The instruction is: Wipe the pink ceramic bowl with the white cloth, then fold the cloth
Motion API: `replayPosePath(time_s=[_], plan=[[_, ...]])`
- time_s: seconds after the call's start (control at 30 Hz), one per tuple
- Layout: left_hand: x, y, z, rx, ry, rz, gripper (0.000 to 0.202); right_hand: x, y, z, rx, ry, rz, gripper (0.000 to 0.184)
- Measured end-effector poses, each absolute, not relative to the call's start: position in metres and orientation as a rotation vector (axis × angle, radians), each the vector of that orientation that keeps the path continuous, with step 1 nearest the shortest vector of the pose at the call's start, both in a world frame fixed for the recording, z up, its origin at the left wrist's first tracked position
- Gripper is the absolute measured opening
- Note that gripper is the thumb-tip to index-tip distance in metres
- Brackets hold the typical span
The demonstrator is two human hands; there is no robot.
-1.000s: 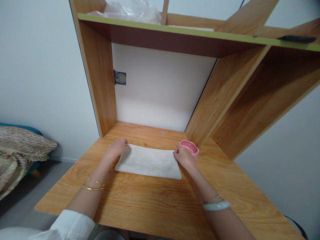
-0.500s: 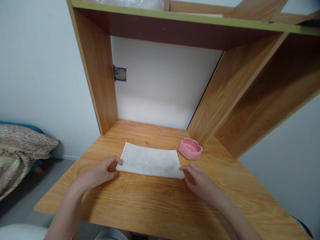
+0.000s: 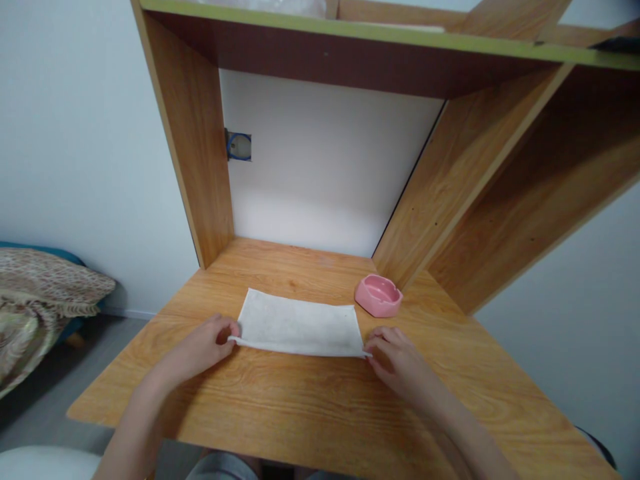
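A white cloth [image 3: 302, 327] lies spread on the wooden desk, wider than it is deep. Its near edge is raised in a narrow fold or roll. My left hand [image 3: 213, 342] is closed on the near left corner, thumb and fingers pinching it. At the near right corner, my right hand [image 3: 395, 357] pinches the other end of that edge between thumb and fingers. Just beyond my right hand sits a pink ashtray [image 3: 379, 297] with notches in its rim, apart from the cloth.
The wooden desk [image 3: 280, 400] carries an upright left panel [image 3: 193, 147], a slanting right panel [image 3: 450, 180] and a shelf [image 3: 330, 57] overhead. An uncovered socket box [image 3: 240, 147] shows in the back wall. A patterned blanket [image 3: 45, 287] lies off to the left.
The cloth's near edge has been turned up into a narrow fold by both hands. My left fingers have closed on the corner. The ashtray has stayed in place.
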State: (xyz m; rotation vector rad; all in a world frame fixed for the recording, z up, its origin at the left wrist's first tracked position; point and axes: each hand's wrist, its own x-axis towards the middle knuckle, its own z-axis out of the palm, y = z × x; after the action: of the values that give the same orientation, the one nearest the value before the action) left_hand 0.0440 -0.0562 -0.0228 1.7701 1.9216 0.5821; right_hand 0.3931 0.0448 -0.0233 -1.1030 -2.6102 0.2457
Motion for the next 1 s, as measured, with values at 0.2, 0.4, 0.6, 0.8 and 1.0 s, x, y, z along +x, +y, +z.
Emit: replayPosePath(time_s=[0.2,0.4,0.6,0.8,1.0], plan=[[0.054,-0.082,0.015,1.739,1.897,0.468,0.017,0.408,0.034,0.004,-1.074,-2.630,0.651,0.009],[0.055,-0.051,0.013,1.741,2.128,0.525,0.021,0.398,0.060,-0.007,-1.246,-2.450,0.568,0.013],[0.065,-0.027,-0.004,1.658,2.331,0.346,0.022,0.376,0.068,-0.022,-1.529,-2.409,0.239,0.012],[0.102,-0.032,-0.008,1.710,2.329,0.602,0.027,0.383,0.073,-0.036,-1.569,-2.242,0.408,0.022],[0.141,-0.029,-0.022,1.909,1.968,0.562,0.028,0.393,0.087,-0.052,-1.571,-2.123,0.854,0.029]])
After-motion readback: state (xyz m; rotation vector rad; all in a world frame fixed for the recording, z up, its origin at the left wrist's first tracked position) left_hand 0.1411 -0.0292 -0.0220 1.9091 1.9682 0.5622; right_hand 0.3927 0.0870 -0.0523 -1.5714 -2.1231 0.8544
